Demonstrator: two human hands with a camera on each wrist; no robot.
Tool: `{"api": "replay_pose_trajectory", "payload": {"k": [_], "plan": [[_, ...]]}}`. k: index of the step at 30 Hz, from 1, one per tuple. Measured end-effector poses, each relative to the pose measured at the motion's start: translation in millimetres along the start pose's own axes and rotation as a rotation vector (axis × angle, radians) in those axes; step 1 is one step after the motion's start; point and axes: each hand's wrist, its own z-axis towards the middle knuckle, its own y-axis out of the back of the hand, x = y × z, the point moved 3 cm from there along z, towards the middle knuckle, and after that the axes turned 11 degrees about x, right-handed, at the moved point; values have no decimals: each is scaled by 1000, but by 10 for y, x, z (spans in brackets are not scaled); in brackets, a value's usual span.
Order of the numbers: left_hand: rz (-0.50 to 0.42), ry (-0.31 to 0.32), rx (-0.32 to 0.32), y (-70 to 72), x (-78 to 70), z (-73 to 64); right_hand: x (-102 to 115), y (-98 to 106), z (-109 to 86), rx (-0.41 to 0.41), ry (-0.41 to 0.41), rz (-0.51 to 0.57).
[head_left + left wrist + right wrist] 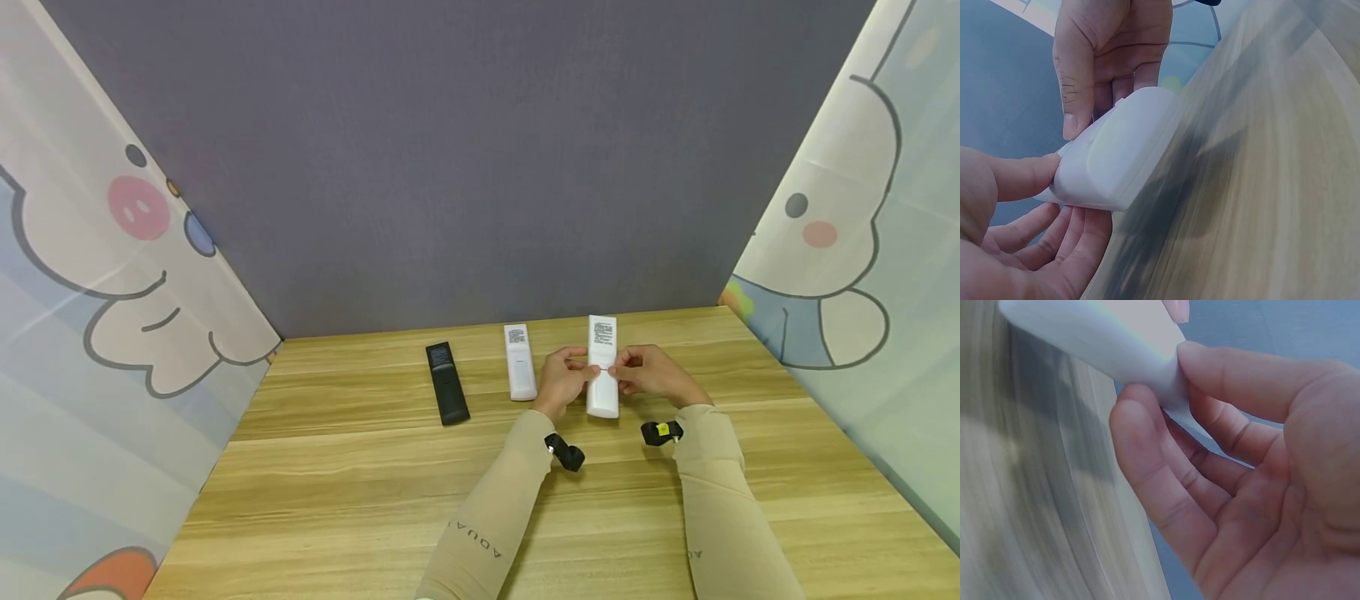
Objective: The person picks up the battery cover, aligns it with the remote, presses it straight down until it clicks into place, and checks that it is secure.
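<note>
Between both hands is a white remote control, its back with a printed label turned up. My left hand grips its left edge, thumb on top and fingers below. On the opposite edge, my right hand holds it the same way, the two thumbs close together at the middle. Both wrist views show the white remote control raised a little over the table, with a shadow under it. Its front side is hidden.
Left of the hands lies a second white remote control, back up. Farther left is a black remote control, also back up. A dark grey panel stands behind the wooden table, with cartoon-printed curtains at both sides.
</note>
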Motion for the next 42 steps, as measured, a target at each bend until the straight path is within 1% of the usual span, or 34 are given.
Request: {"api": "replay_pose_trajectory", "payload": {"k": [8,15,19,27,33,37,40,42], "plan": [[9,11,-2,-1,3,-6,4,-11,2,0,8,7],[23,-5,-12,-2,-3,-10,-8,-33,23,-11,8,15],[74,-12,-29,0,-24,-30,-21,-41,42,-25,-6,15],[230,-4,-51,-11,-71,-51,-55,-71,92,-50,-8,16],[323,6,-27,-20,-78,-55,-88,-94,132,-40,-30,4],[385,28,2,-27,-52,-54,-103,-112,128,-19,-37,-2],[406,39,34,-36,-41,-66,-123,-122,124,-13,-36,2],[403,38,51,-38,-39,-81,-139,-130,126,-13,-32,6]]}}
